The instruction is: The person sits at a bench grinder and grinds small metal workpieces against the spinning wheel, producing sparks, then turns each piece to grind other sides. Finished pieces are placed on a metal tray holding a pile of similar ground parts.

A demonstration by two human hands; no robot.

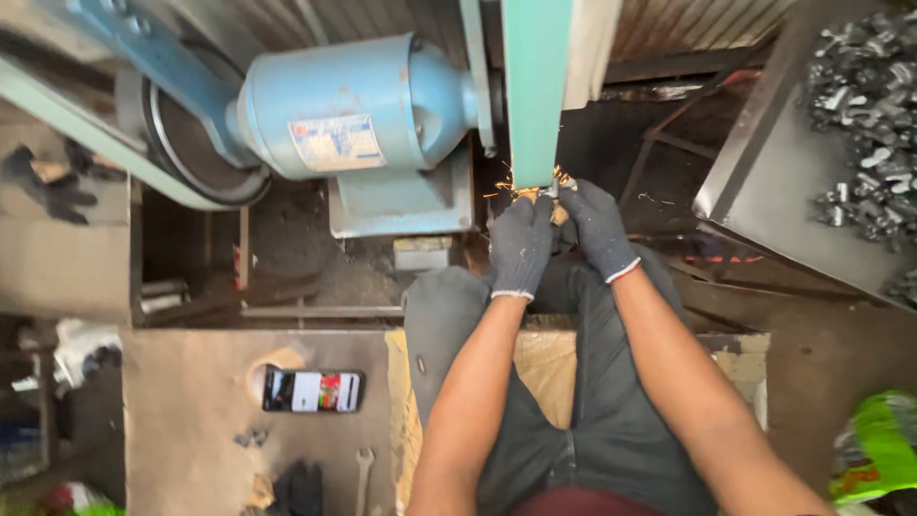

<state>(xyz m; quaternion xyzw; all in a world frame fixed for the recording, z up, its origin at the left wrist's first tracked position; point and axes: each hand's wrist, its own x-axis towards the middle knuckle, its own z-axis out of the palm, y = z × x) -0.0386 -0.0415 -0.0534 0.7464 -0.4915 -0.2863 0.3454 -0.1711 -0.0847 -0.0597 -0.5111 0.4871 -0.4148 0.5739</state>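
Both my hands wear dark knit gloves. My left hand and my right hand are pinched together on a small metal part, mostly hidden by my fingers. The part presses against the green sanding belt that runs vertically down from the top. Orange sparks fly out to the left of the contact spot. A light blue motor sits just left of the belt.
A metal tray with several small grey metal parts stands at the right. A phone, a wrench and a dark glove lie on the bench at lower left. A green bag is at lower right.
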